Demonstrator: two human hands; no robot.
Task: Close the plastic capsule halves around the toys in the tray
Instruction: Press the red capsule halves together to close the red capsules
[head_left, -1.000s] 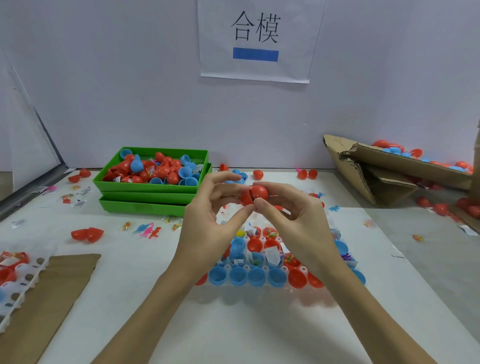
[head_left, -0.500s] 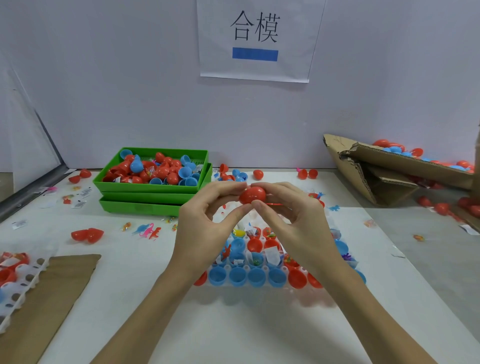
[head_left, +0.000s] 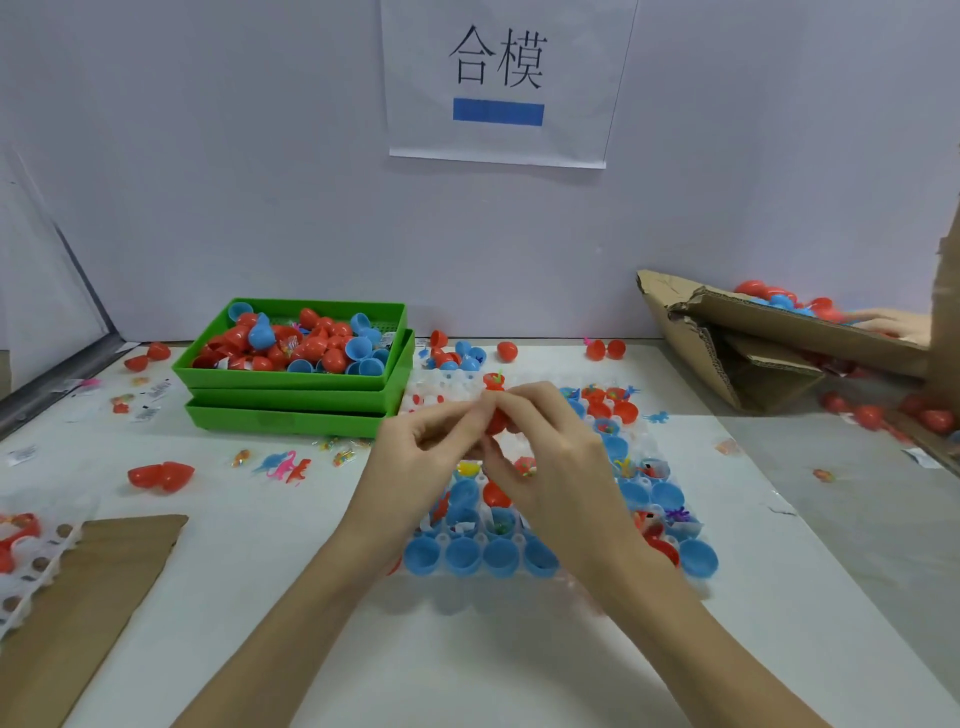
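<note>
1. Red plastic is what I see between my fingers: a red capsule (head_left: 496, 421) held up in the air, just above the far part of the clear tray (head_left: 571, 579).
2. My left hand (head_left: 415, 457) and my right hand (head_left: 550, 457) both pinch it with curled fingertips, one from each side. The fingers hide most of it, so I cannot tell if the two halves have snapped shut.
3. I think this is the squeezing step for this one capsule. The next move calls for a firm push until the halves click, with no bit of toy caught in the join. Then the shut capsule needs a place to go.
4. The tray sits on the white table (head_left: 467, 665) under my hands. Its near row shows four blue halves (head_left: 462, 556) side by side, and one more blue half (head_left: 698, 558) at the right end. More blue and red halves with small toys sit farther back, but my hands hide some, so I cannot count them all.
5. Two green bins (head_left: 291, 400) are stacked to the left, and the top one is full of red and blue halves, too many to count.
6. One open red capsule (head_left: 161, 475) lies alone on the left.
7. One torn cardboard box (head_left: 727, 353) leans on the right, with more capsules on it.
</note>
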